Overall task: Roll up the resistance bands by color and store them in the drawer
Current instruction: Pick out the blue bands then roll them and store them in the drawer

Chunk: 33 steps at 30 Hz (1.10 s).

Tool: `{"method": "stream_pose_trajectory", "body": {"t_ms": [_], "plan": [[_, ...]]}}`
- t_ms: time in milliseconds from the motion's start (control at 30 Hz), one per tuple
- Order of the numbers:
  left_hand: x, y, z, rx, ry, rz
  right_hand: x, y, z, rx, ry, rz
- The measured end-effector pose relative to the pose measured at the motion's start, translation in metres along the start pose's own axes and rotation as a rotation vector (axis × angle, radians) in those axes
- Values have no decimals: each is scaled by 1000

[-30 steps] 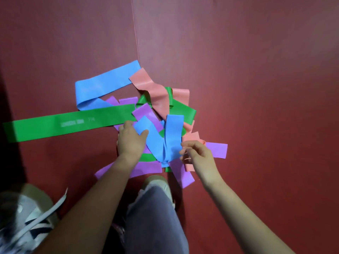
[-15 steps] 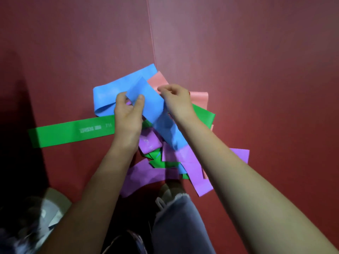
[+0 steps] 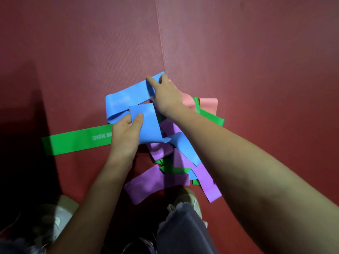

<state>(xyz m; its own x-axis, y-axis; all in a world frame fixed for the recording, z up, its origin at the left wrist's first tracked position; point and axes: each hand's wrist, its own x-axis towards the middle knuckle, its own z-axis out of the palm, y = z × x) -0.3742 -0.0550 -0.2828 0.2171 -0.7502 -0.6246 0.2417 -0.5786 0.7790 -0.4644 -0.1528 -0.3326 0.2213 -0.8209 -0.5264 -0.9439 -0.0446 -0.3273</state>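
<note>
A tangle of resistance bands lies on the red mat. My left hand (image 3: 126,132) pinches the end of a blue band (image 3: 149,125), thumb on top, lifted over the pile. My right hand (image 3: 165,94) reaches further out and grips the far end of a second blue band (image 3: 126,99) that lies looped on the mat. A long green band (image 3: 73,141) stretches out to the left. Purple bands (image 3: 156,182) and green pieces sit near my feet, pink bands (image 3: 208,105) at the right. No drawer is in view.
The red mat (image 3: 256,70) has a seam (image 3: 161,43) running away from the pile. My shoes (image 3: 189,200) and a trouser leg stand just below the bands. A dark shadow covers the left edge.
My right hand let go of the lifted blue band and moved out to the far end of the other blue band. My left hand keeps its pinch and sank slightly.
</note>
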Motion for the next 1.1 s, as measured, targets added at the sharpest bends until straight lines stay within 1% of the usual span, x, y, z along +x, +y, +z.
{"method": "stream_pose_trajectory", "body": {"t_ms": [100,167,267,400,500,567,600,633,700,767,833,867,933,1000,1100], "plan": [[-2,3,3,-22,-2,4,1,4,-6,-280,65,-56],[-4,7,9,-35,-16,9,4,6,-5,-378,74,-119],[-10,10,15,-28,-21,-14,12,6,0,-341,40,-121],[-13,9,16,-7,-16,-25,12,3,-1,-325,118,-117],[-15,10,17,2,7,-11,9,6,-14,-375,52,-105],[-18,13,19,1,33,9,7,8,-25,-342,25,-151],[-19,14,20,6,48,24,3,10,-31,-245,27,-182],[-19,15,20,14,62,42,-3,11,-39,-75,44,-201],[-20,16,22,14,70,73,-20,17,-58,324,63,-181],[-20,18,24,6,64,105,-44,23,-76,634,77,-166],[-19,21,28,-5,86,133,-74,31,-89,893,21,-186],[-19,23,30,-14,100,143,-88,34,-92,959,-13,-209],[-18,27,35,-17,120,177,-114,39,-95,970,-46,-225],[-15,29,36,2,131,213,-137,42,-95,1013,-81,-181],[-7,31,35,21,143,254,-166,47,-91,1197,-200,-99]]}}
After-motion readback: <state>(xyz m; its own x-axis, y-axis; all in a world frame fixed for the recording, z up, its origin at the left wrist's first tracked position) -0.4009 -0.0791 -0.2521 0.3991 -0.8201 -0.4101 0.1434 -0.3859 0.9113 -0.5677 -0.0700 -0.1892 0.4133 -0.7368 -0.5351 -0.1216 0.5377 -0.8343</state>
